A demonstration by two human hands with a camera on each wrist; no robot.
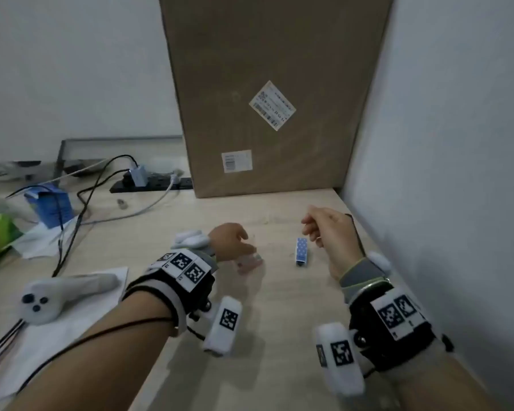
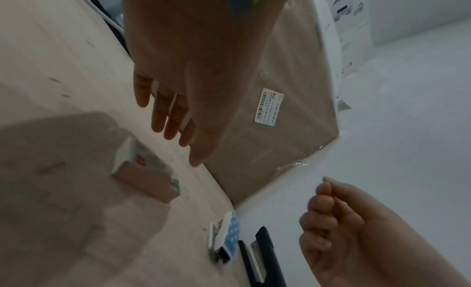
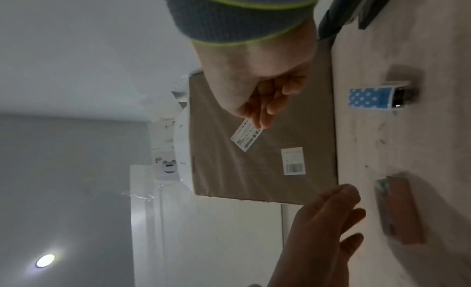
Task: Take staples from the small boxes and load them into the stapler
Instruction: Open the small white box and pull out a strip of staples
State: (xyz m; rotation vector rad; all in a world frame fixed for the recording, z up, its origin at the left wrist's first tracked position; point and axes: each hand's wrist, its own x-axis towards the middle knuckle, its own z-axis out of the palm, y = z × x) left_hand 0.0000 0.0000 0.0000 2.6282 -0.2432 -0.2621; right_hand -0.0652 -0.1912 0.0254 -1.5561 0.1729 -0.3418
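Two labels are sitting on the big cardboard box [image 1: 267,93] at the back of the desk [image 1: 279,307], w/ barcodes but print too small to read, apart from maybe "15 YS EE" in the left wrist view. Judging by the layout, loading is barely starting: the black stapler [image 2: 262,257] is lying by the wall, the pink staple box [image 1: 248,264] and blue dotted mini stapler [image 1: 301,252] are resting untouched btwn the hands. Left hand [image 1: 230,241] is hovering over the pink box, fingers relaxed and holding nothing, while right hand [image 1: 328,229] is curling loosely, apparently empty
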